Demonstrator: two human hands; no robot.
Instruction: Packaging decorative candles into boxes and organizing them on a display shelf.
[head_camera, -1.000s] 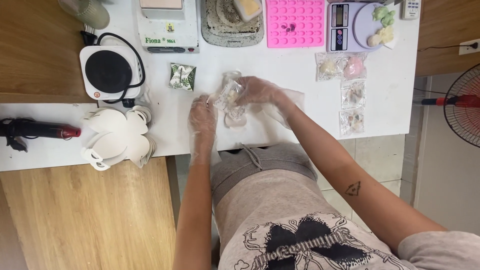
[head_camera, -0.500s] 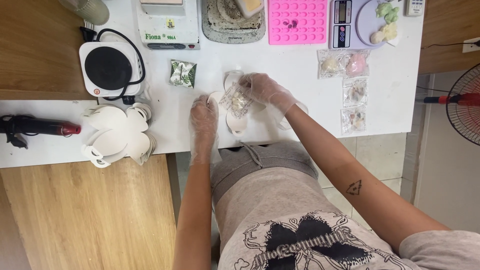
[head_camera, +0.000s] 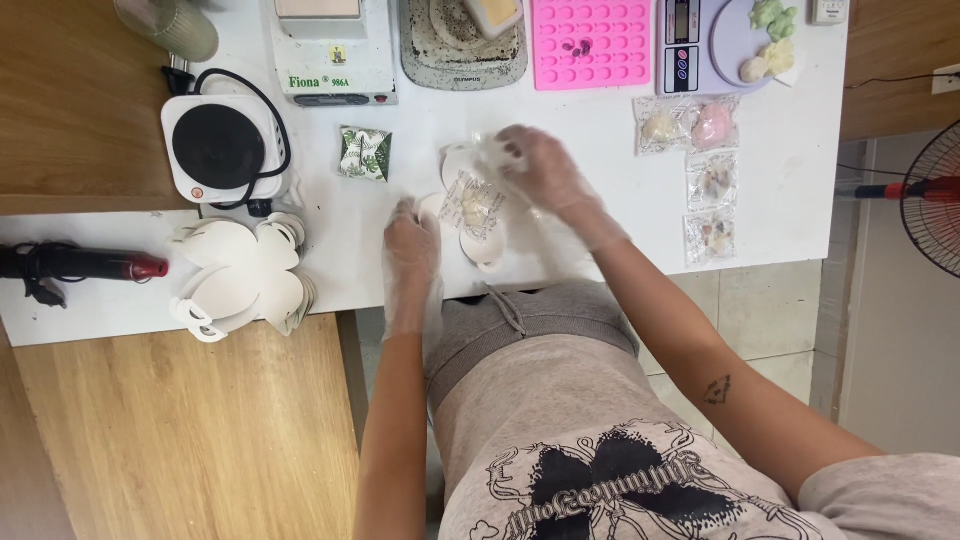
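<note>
Gripping one clear packet (head_camera: 472, 200), right hand (head_camera: 540, 170); left hand (head_camera: 410, 245) flat.

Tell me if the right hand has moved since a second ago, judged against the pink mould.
Yes. The right hand has shifted slightly up the table, nearer the pink mould, fingers on the clear packet. The left hand lies below it.

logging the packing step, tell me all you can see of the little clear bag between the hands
The clear bag is a small crinkled pouch of glossy transparent film with a pale yellowish piece inside. It lies on the white table, partly over flat white cut-out shapes. The gloved right hand pinches its upper edge; the gloved left hand rests just beside it.
</note>
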